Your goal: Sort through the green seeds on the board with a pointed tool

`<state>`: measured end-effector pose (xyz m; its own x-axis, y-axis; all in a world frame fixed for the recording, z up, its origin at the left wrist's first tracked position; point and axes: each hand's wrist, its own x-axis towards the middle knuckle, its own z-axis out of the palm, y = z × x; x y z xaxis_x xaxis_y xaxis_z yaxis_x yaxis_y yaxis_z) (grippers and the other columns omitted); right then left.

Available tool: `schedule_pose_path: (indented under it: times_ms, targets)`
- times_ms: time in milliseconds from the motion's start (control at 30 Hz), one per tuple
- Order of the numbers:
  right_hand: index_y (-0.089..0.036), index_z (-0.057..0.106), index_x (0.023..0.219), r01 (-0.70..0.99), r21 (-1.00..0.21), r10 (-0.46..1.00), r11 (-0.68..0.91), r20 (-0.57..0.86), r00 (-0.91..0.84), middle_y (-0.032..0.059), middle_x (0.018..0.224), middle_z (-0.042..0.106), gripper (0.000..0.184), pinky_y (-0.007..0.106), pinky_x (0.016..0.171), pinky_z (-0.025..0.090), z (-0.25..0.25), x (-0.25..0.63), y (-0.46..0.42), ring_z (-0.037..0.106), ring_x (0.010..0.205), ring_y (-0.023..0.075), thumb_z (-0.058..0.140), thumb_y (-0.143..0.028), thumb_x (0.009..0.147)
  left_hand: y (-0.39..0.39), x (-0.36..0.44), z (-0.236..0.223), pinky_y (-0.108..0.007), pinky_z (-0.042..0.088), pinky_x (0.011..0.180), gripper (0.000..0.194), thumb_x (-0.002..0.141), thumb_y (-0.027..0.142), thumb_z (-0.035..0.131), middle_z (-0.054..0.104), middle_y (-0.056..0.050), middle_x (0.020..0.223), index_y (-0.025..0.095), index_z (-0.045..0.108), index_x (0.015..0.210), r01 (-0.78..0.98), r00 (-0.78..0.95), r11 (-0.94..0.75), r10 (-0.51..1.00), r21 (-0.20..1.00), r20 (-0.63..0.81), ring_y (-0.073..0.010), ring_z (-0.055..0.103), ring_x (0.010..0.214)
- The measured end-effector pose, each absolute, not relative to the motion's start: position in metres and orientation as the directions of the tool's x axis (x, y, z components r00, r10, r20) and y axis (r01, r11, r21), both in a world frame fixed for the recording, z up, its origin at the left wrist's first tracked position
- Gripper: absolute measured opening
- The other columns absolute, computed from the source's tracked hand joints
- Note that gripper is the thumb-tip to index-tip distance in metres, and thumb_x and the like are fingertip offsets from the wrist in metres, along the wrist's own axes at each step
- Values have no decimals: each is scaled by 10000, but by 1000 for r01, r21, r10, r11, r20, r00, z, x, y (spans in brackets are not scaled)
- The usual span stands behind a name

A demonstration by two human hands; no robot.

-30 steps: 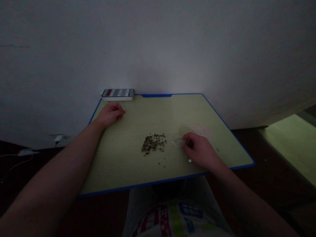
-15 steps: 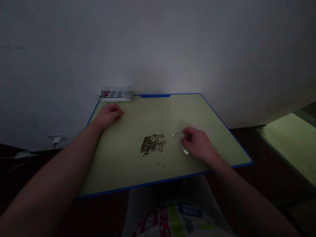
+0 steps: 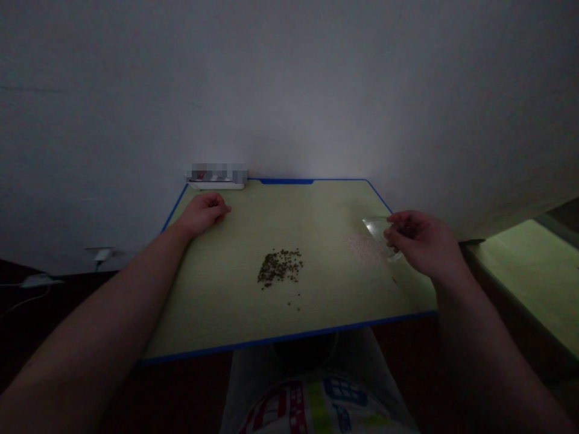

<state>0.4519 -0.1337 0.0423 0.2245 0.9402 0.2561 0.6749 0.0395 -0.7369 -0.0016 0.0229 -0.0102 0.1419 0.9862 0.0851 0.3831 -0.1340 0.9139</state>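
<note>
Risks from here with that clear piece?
The right hand holds the clear piece out near the desk's right edge, so a slip might drop it to the floor. The loose seeds have nothing around them; a knock could scatter them. Dim light may hide strays.

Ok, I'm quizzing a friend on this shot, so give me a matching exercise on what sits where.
Things:
1. Left hand
2. Right hand
3. Small dark seeds
4. Curved clear piece

Places and states:
A. Loose heap mid-way across the pale green, blue-edged desk
B. Held between fingers
C. Resting empty near the desk's far left corner
D. Gripping something near the desk's right edge

Pairs: 1C, 2D, 3A, 4B
</note>
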Motion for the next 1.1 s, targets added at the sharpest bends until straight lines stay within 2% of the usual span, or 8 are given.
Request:
schedule_pose_path:
  times_ms: [100, 233, 300, 367, 467, 767, 967, 1100]
  targets:
    - [-195, 714, 970, 676, -716, 923, 172, 357, 144, 33, 729, 710, 276, 313, 545, 529, 41, 444, -154, 660, 598, 186, 727, -406, 791, 24, -3, -11, -242, 309, 450, 243, 649, 277, 718, 505, 21, 447, 216, 513, 534, 402, 132, -130, 988, 907, 83, -96, 399, 425]
    - [-239, 731, 956, 813, -472, 830, 342, 557, -26, 48, 889, 776, 90, 351, 682, 592, 29, 418, -184, 728, 760, 211, 663, -282, 914, 25, -5, -13, -239, 290, 440, 239, 658, 272, 720, 511, 17, 458, 212, 524, 535, 412, 136, -133, 987, 901, 84, -94, 395, 429]
    - [-250, 716, 977, 803, -376, 767, 462, 625, -148, 48, 975, 801, 120, 374, 795, 612, 21, 407, -196, 758, 875, 218, 620, -186, 946, 26, -5, -13, -236, 287, 438, 235, 658, 268, 721, 511, 22, 457, 212, 523, 544, 410, 134, -138, 987, 902, 90, -92, 389, 424]
    - [-249, 702, 1016, 766, -293, 700, 572, 661, -270, 37, 988, 814, 195, 362, 823, 619, 11, 397, -206, 768, 921, 209, 588, -109, 942, 26, -4, -12, -237, 303, 446, 245, 664, 257, 712, 504, 21, 454, 212, 509, 535, 408, 127, -122, 989, 905, 76, -94, 396, 427]
    - [-234, 688, 1041, 720, -214, 662, 660, 620, -422, 33, 1016, 825, 227, 355, 843, 630, -7, 388, -213, 780, 971, 202, 561, -74, 940, 25, -3, -11, -244, 318, 456, 233, 670, 247, 702, 500, 16, 453, 215, 511, 539, 401, 112, -91, 992, 912, 50, -99, 413, 431]
    - [-199, 724, 1250, 750, -149, 736, 645, 386, -556, 90, 1238, 776, 444, 416, 916, 632, -28, 381, -210, 758, 1116, 227, 452, -83, 919, 24, -5, -14, -232, 323, 455, 221, 656, 277, 708, 516, 24, 458, 209, 526, 553, 397, 103, -117, 991, 911, 82, -90, 425, 432]
    - [-230, 736, 1284, 746, -247, 775, 618, 353, -525, 89, 1277, 756, 503, 436, 989, 609, -32, 374, -196, 736, 1168, 222, 478, -49, 892, 27, -6, -17, -228, 292, 428, 240, 656, 291, 714, 509, 36, 445, 214, 501, 575, 355, 129, -118, 989, 927, 77, -78, 393, 404]
    - [-220, 745, 1276, 757, -264, 790, 598, 355, -500, 97, 1281, 752, 511, 468, 1001, 608, -33, 368, -186, 734, 1172, 239, 486, -44, 871, 26, -5, -17, -226, 293, 436, 245, 651, 272, 723, 511, 36, 453, 215, 497, 576, 316, 133, -122, 988, 941, 84, -80, 407, 417]
